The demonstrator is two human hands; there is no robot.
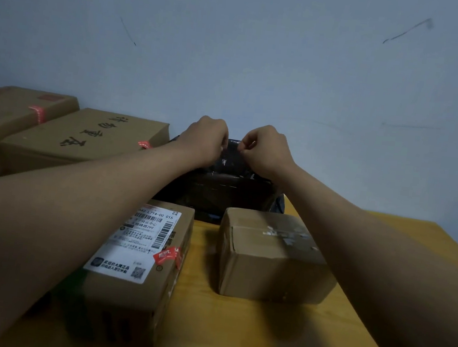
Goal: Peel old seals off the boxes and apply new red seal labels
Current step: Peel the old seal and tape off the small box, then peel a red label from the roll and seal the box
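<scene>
A black plastic-wrapped parcel [220, 189] stands at the back of the wooden table [246, 332], against the wall. Both my hands reach over its top: my left hand [204, 139] and my right hand [265, 149] have curled fingers pinching the black wrap at the upper edge, close together. In front sit two cardboard boxes: the left box [137, 262] carries a white shipping label and a red seal label [168, 256]; the right box [272, 258] shows torn white tape remnants on top.
Two larger flat cardboard boxes lie at the left, one [83, 136] with black characters and a red seal [144, 144] on its edge, the other [9, 111] behind it with a red seal [38, 113]. A blue-grey wall rises behind the table.
</scene>
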